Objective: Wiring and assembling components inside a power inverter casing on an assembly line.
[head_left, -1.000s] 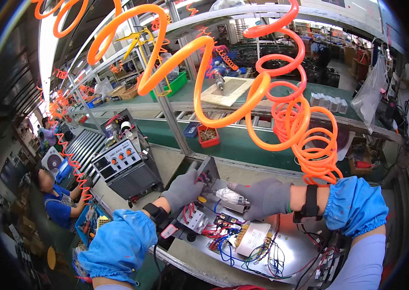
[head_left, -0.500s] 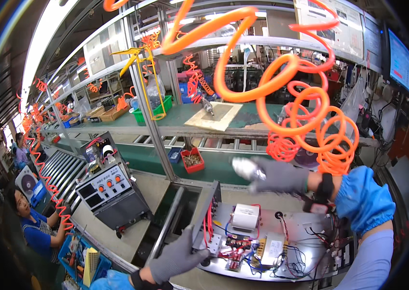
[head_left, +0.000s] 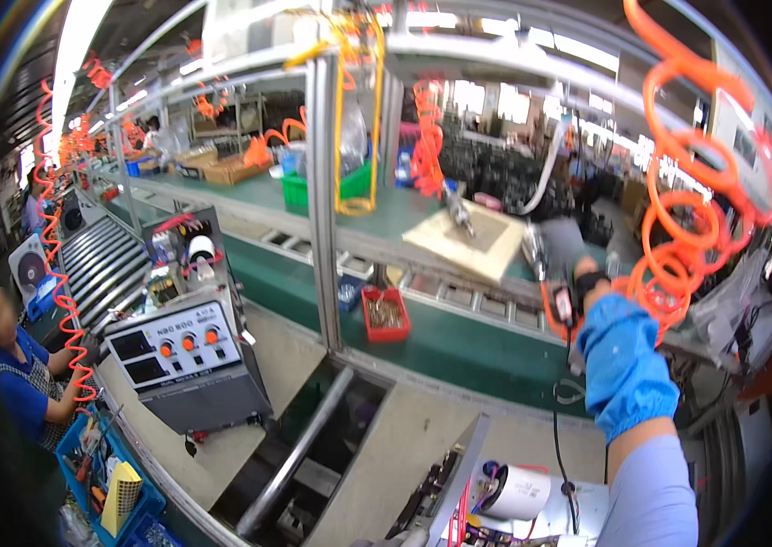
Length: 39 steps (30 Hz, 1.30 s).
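Note:
My right hand [head_left: 564, 244], in a grey glove with a blue sleeve cover, reaches to the upper shelf. Right beside it is a silver pneumatic screwdriver [head_left: 534, 248], tip downward. The hand is smeared, so I cannot tell whether its fingers grip the tool. Only a sliver of my left hand [head_left: 415, 538], also grey-gloved, shows at the lower edge, its fingers hidden. Near it is a partly visible open electrical chassis [head_left: 468, 456] with a white cylinder [head_left: 518, 492], red wires and a metal base plate. A black cable [head_left: 557, 428] hangs from my right wrist toward the chassis.
A grey machine with orange knobs [head_left: 187, 351] stands left on the bench. A second screwdriver [head_left: 459, 214] lies on a board [head_left: 495, 260]. Around are a red screw bin [head_left: 386, 333], green basket [head_left: 295, 190], metal post [head_left: 323, 201], orange coiled hoses [head_left: 678, 237], blue tool crate [head_left: 135, 515] and a co-worker [head_left: 25, 383].
My right hand has moved up and away from above the chassis to the shelf. My left hand has dropped almost out of view. The whole view has shifted, putting the chassis lower.

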Tool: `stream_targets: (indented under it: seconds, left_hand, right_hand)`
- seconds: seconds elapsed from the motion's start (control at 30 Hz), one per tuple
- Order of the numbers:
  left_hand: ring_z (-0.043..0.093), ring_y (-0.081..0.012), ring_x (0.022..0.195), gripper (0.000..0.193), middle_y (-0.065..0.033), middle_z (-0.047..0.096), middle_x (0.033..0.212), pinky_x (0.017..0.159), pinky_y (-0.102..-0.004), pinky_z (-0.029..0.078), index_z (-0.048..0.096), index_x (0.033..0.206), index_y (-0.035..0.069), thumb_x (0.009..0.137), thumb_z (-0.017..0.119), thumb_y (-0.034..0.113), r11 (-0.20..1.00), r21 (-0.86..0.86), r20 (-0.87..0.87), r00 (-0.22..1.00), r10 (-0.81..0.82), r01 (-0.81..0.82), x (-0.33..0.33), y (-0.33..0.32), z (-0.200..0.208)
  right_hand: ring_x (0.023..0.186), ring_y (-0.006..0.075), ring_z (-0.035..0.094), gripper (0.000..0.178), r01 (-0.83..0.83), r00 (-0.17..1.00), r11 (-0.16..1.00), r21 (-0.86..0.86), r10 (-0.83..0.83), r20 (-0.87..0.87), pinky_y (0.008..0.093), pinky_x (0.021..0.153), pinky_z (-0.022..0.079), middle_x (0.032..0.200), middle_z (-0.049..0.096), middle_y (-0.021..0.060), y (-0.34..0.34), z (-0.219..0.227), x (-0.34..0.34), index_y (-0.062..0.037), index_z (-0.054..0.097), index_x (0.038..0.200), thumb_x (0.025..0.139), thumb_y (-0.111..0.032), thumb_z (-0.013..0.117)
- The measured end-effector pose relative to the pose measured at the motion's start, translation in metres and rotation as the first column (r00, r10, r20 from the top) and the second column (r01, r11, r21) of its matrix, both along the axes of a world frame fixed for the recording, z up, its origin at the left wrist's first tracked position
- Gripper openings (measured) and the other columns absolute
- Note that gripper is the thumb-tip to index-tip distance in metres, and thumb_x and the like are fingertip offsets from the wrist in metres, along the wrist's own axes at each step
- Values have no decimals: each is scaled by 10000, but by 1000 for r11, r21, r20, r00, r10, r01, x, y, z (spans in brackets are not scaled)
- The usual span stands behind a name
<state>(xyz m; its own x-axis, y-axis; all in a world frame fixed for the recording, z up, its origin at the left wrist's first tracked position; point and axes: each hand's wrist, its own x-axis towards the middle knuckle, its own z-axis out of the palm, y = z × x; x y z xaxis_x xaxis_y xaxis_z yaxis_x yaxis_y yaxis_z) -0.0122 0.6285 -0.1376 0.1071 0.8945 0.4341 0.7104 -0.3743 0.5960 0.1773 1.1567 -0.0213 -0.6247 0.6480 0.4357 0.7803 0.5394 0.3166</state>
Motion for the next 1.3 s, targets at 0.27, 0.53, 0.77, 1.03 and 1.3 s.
stream_targets:
  seconds: [0.27, 0.53, 0.77, 1.03, 1.3]
  left_hand:
    - [534, -385, 823, 547, -223, 550, 969, 715, -456, 407, 499, 1292, -11, 750, 544, 43, 997, 71, 3, 1000, -21, 21, 11, 1, 20]
    - [619, -400, 859, 545, -246, 604, 1051, 686, -469, 478, 453, 1313, 27, 790, 565, 130, 999, -30, 18, 999, -35, 36, 29, -2, 5]
    - [603, -327, 793, 530, -141, 615, 970, 644, -433, 444, 522, 1252, 37, 730, 612, 67, 972, 233, -5, 999, 45, -43, 52, -17, -10]
    - [587, -417, 898, 579, -223, 596, 1060, 777, -476, 471, 524, 1272, 6, 695, 478, -26, 981, 192, -29, 1000, 1, 5, 66, -18, -9]
    - [576, -403, 926, 577, -217, 597, 1069, 819, -455, 452, 531, 1252, -11, 679, 465, -12, 956, 294, 0, 1000, -27, 26, 68, -10, -20]
  right_hand:
    - [980, 297, 639, 276, -640, 760, 748, -178, 580, -294, 361, 880, 498, 1022, 671, 147, -123, 52, -128, -37, 664, 1062, 835, -173, 584]
    - [808, 214, 636, 323, -781, 606, 282, -557, 561, -564, 331, 754, 495, 874, 673, 157, -354, 72, -188, -7, 672, 1002, 816, -267, 626]
    - [837, 290, 650, 293, -681, 618, 200, -705, 673, -406, 384, 768, 499, 893, 666, 177, -446, 75, -111, 14, 650, 978, 873, -251, 581]
    - [927, 350, 638, 590, 581, 756, 454, -676, 6, 654, 447, 808, 474, 950, 681, 195, -405, 39, 85, 26, 667, 1028, 810, -519, 614]
    - [939, 309, 642, 488, 416, 880, 412, -811, -407, 244, 398, 817, 483, 985, 682, 162, -478, 35, 230, -52, 663, 1088, 840, -470, 622]
